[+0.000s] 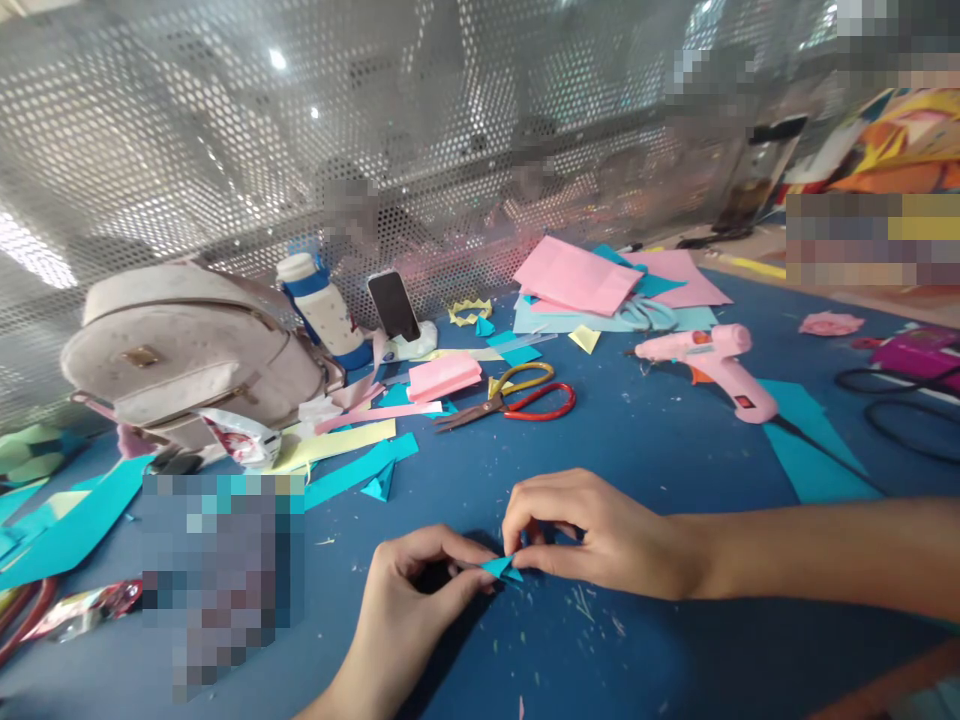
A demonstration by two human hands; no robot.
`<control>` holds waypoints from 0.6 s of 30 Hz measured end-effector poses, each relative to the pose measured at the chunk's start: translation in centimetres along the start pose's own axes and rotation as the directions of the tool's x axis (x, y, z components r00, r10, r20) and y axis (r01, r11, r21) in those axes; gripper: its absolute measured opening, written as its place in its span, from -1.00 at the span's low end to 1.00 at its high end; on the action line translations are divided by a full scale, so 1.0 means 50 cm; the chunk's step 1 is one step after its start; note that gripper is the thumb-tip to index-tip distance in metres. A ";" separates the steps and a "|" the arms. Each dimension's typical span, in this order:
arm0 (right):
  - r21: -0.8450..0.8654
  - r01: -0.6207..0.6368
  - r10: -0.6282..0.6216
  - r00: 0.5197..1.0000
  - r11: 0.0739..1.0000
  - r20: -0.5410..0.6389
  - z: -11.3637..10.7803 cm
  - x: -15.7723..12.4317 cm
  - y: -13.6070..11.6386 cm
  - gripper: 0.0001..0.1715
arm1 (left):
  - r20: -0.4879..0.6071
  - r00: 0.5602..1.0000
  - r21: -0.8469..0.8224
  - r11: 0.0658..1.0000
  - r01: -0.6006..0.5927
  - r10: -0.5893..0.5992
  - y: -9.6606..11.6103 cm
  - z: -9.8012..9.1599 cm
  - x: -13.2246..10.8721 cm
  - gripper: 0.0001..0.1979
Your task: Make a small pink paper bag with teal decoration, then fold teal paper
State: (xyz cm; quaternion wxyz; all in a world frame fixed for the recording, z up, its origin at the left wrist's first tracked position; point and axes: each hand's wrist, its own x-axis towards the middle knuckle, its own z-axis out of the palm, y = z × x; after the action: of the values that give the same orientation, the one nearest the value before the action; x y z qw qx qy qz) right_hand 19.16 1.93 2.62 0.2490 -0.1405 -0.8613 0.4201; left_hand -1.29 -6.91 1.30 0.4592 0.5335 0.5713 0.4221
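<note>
A small folded piece of blue paper point(501, 569) is pinched between both hands, low over the blue table. My left hand point(427, 575) grips its left end with thumb and index finger. From the right, my right hand point(581, 530) holds the other end between thumb and fingertips. The paper's lower folds are partly hidden by the fingers. Beyond the hands lie scissors point(517, 402) with one red and one yellow handle, their blades pointing left. Another small folded blue paper triangle point(381, 482) rests to the upper left of my left hand.
Pink glue gun point(712, 362) lies at the right, its cord trailing over blue paper point(814, 440). Pink sheets point(577, 275) are stacked at the back. A bag point(187, 345), bottle point(322, 310) and phone point(394, 306) stand against the perforated metal screen point(450, 150). Paper strips point(337, 445) lie left.
</note>
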 end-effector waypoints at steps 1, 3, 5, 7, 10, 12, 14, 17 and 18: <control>0.004 -0.006 0.006 1.000 1.000 -0.001 0.001 0.000 0.000 -0.92 | -0.001 1.000 -0.004 1.000 0.003 -0.003 0.001 0.001 0.000 -0.90; 0.009 -0.011 0.011 1.000 1.000 -0.002 0.002 0.000 0.001 -0.92 | -0.003 1.000 -0.003 1.000 0.004 -0.004 0.002 0.001 0.000 -0.91; 0.016 -0.013 0.013 1.000 1.000 0.004 0.003 -0.001 0.001 -0.92 | 0.000 1.000 0.016 1.000 -0.005 0.005 0.003 0.001 0.000 -0.92; 0.029 -0.020 0.020 1.000 0.999 0.006 0.004 -0.001 -0.001 -0.91 | 0.018 1.000 0.041 0.999 -0.016 0.016 0.002 -0.001 0.001 -0.93; 0.060 -0.051 0.051 0.999 0.997 0.003 0.005 0.000 -0.004 -0.90 | 0.042 0.999 0.063 0.998 -0.027 0.025 -0.001 -0.006 0.002 -0.94; 0.075 -0.073 0.073 0.997 0.994 0.001 0.005 0.001 -0.006 -0.88 | 0.060 0.998 0.051 0.998 -0.031 0.028 -0.003 -0.007 0.003 -0.92; 0.077 -0.096 0.096 0.995 0.992 0.002 0.005 0.001 -0.006 -0.88 | 0.075 0.997 0.002 1.000 -0.026 0.025 -0.003 -0.007 0.004 -0.88; 0.070 -0.134 0.133 0.991 0.989 0.009 0.007 0.001 -0.004 -0.91 | 0.047 0.998 -0.093 0.995 -0.024 0.028 -0.002 -0.003 0.005 -0.84; 0.071 -0.145 0.144 0.989 0.987 0.012 0.007 0.001 -0.003 -0.91 | 0.039 0.999 -0.112 0.993 -0.026 0.030 -0.001 -0.002 0.005 -0.85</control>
State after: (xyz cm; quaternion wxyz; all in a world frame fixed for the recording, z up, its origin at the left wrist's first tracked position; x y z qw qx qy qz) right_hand 18.91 1.61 2.59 0.2196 -0.1921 -0.8341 0.4682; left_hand -1.42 -6.66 1.25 0.4939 0.5234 0.5297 0.4489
